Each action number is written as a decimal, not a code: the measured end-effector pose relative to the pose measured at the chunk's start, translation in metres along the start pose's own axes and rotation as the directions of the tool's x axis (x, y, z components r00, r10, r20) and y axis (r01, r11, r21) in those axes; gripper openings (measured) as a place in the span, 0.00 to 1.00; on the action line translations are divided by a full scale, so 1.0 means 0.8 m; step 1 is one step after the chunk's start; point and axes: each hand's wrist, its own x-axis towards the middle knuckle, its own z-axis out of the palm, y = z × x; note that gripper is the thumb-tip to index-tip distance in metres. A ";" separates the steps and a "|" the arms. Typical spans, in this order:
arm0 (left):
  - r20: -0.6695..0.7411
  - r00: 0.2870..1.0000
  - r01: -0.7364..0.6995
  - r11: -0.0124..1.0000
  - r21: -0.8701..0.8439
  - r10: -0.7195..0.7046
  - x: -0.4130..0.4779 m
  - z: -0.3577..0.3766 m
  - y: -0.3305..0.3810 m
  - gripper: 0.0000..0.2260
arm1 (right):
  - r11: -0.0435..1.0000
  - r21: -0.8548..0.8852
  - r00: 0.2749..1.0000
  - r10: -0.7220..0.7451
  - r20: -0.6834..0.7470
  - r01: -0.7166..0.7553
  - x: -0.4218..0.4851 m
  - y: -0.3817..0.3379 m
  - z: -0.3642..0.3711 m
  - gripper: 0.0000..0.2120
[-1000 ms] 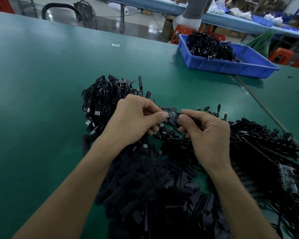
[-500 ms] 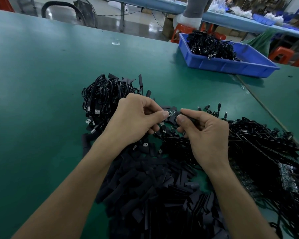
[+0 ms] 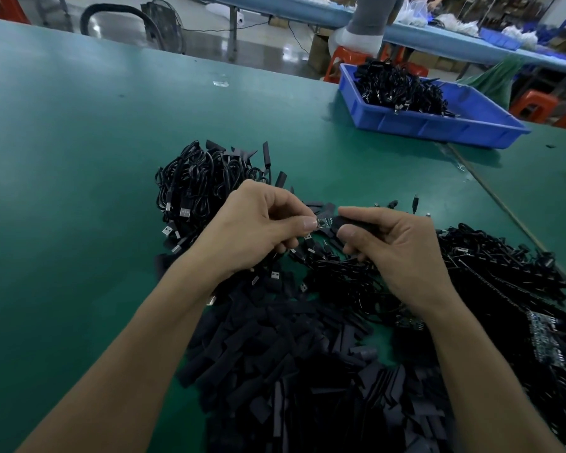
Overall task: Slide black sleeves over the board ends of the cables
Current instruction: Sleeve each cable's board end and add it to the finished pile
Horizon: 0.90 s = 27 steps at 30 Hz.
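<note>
At frame centre, above the bench (image 3: 79, 158), your left hand (image 3: 258, 237) pinches a small board (image 3: 322, 222) in its fingers while your right hand (image 3: 396, 253) grips a black sleeve (image 3: 353, 220) touching it.

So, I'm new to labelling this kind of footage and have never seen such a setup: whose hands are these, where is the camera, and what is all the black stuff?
There is no machine here. These are a person's two bare hands, filmed by a camera worn on their head that looks forward and down at a green table. The left hand pinches a small circuit board at the end of a cable. The right hand pinches a black sleeve right beside that board. Nearest the camera lies a heap of loose sleeves. Beyond the left hand is a pile of coiled cables, to the right lie more cables, and a blue bin farther back holds others.
</note>
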 end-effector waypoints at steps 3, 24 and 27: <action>0.039 0.999 -0.012 1.000 0.012 0.011 0.000 0.003 0.000 0.03 | 0.999 0.013 0.990 0.030 0.137 -0.032 0.005 -0.002 -0.007 0.11; 0.001 1.000 -0.030 0.972 0.232 0.031 -0.003 0.012 -0.001 0.09 | 0.997 -0.023 0.996 -0.079 0.035 0.080 -0.001 0.005 0.005 0.11; 0.000 0.999 -0.037 0.967 0.252 0.039 -0.002 0.013 0.000 0.08 | 0.995 -0.036 0.996 -0.088 0.029 0.089 0.000 0.007 0.007 0.10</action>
